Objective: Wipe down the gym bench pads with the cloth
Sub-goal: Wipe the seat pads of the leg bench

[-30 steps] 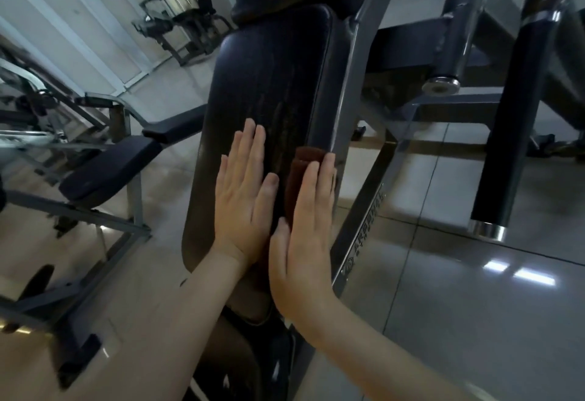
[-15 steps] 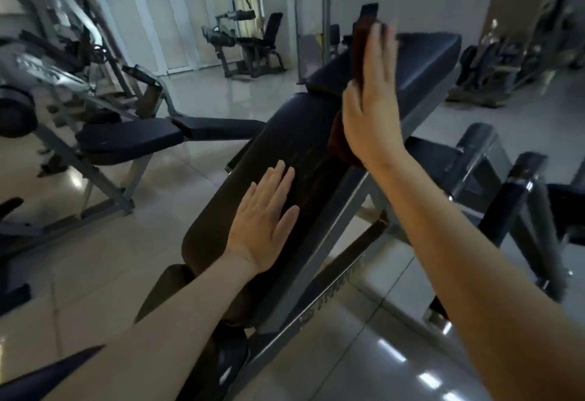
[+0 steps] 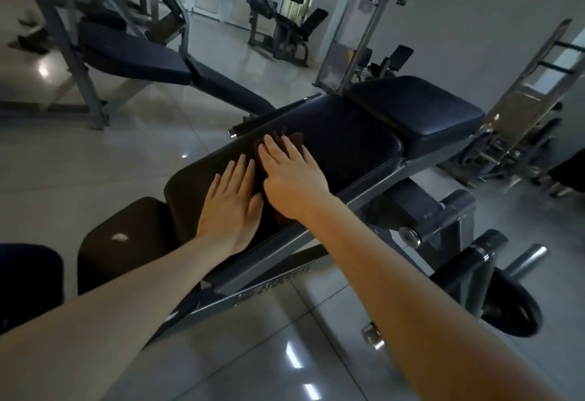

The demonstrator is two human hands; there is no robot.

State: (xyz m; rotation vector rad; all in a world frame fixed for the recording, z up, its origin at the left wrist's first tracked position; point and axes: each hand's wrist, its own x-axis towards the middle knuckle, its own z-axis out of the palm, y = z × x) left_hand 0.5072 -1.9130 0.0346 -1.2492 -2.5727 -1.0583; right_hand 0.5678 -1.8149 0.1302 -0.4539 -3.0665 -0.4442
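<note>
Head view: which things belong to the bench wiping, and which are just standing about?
Job: brown cloth; long back pad; square pad beyond it; right hand, flat on the cloth; left hand, flat on the back pad.
Standing about: second bench, left; machine at the back; weight plate, lower right.

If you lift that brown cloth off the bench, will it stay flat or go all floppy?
Probably floppy: the cloth lies thin and rumpled under the right hand, hugging the long pad. It likely slides easily too, since the pad looks smooth and shiny. It seems light, as flat fingers alone press it down.
</note>
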